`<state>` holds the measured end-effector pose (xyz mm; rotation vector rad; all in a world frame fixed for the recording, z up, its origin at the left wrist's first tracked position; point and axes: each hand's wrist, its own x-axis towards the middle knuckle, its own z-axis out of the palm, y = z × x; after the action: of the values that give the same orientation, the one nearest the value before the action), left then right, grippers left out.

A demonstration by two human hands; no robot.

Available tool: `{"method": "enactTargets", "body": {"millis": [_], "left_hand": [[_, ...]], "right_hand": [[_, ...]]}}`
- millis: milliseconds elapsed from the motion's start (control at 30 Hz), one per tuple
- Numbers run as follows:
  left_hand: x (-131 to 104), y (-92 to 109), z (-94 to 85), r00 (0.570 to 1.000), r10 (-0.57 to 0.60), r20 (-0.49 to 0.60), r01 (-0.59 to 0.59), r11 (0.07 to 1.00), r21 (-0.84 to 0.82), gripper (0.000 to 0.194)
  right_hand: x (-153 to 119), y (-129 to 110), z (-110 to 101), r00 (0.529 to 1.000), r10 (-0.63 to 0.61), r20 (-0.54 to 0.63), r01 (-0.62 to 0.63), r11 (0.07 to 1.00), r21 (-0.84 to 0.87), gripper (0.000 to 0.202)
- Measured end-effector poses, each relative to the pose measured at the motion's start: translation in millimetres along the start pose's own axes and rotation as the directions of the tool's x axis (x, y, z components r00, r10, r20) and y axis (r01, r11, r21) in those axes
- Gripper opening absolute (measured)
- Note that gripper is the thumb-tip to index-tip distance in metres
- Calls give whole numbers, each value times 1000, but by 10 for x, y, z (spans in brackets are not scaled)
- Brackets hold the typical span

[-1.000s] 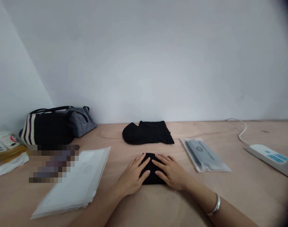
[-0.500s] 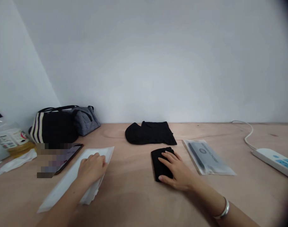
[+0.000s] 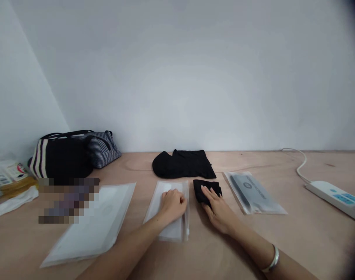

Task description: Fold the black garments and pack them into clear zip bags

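While the person's right hand (image 3: 220, 212) lies outstretched over a folded black cloth (image 3: 198, 190), the left hand (image 3: 173, 204) is curled above the middle of a frosted plastic bag (image 3: 168, 233). Whether either one grips what it covers, an onlooker cannot tell. The folded cloth sits just right of the bag, apart from it, on the wooden tabletop (image 3: 300, 229). Beyond both, toward the wall (image 3: 189, 77), a black mitt (image 3: 183, 164) lies flat. Right of the cloth is a printed pouch (image 3: 254, 190) with a dark item inside; farther right, a white power strip (image 3: 331, 192) trails its cord (image 3: 303, 165) backward. To the left lies pale frosted packaging (image 3: 98, 225), partly hidden by a pixelated patch. Behind it, a black bag (image 3: 68, 157) with cream stripes stands against a finely striped bag (image 3: 103, 151). A silver bangle (image 3: 276, 256) encircles the right forearm.
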<state>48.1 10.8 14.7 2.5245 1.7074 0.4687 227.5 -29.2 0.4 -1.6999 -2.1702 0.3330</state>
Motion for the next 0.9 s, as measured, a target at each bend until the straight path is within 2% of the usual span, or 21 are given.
{"method": "enactTargets", "body": {"millis": [67,133,233,333,467,600,733,900], "left_hand": [[-10,11,143,1000,0,-14,-1,1000,-30,20],[-26,4,201,1000,5,-24,-6,998,-57,21],[-40,-24,212,1000,21,-18,-22,996,-85,22],[-39,-59,209,999,54,-3,-54,993,-101,20],[-41,-84,217,997,79,-1,-78,990,-118,19],[-58,-83,203,996,85,-14,-86,986,-140,19],[-63,-77,150,996,84,-25,-87,980,-180,23],[-25,-29,56,991,126,-46,-133,968,-211,25]], "right_hand": [[-8,-17,-2,997,63,-45,-58,993,98,56],[-42,-79,-2,996,63,-58,-54,987,152,55],[-117,-217,-17,999,-30,-10,31,992,121,56],[-144,-301,-104,989,-113,100,105,992,74,55],[-13,-246,-288,963,-233,138,229,972,41,45],[208,-114,-371,913,-374,164,376,926,20,43],[343,-28,-338,893,-375,249,366,927,83,48],[359,-78,-218,903,-361,232,359,932,51,48]]}}
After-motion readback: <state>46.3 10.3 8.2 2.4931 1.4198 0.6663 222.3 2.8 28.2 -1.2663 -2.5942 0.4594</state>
